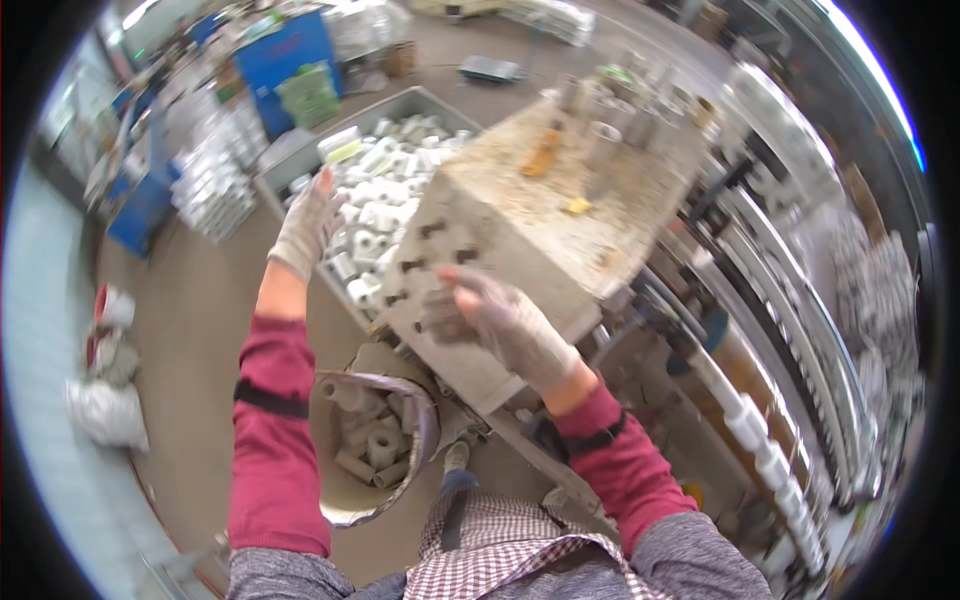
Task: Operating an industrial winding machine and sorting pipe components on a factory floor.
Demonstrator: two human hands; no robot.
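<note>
My left hand (312, 222), in a pale glove with bare fingertips, reaches over the near left side of a grey bin (272, 190) heaped with white rolls (378, 210). Its fingers are stretched out, with no roll seen in them. Just beyond the fingertips lies a larger white roll with a yellow-green patch (341, 146); I cannot tell whether they touch. In a like glove, my right hand (490, 318) hovers before the machine's pale front panel (455, 225), near its dark knobs. Its fingers are loosely bent and apart, smeared by motion, with nothing visible in them.
A round tub (425, 440) with rolls stands below, between my arms. The machine's dusty top (610, 195) carries cardboard tubes and an orange object (541, 153). Long rods with white rolls (760, 440) run along the right. Bagged goods (212, 185) and a blue board (285, 75) are behind left.
</note>
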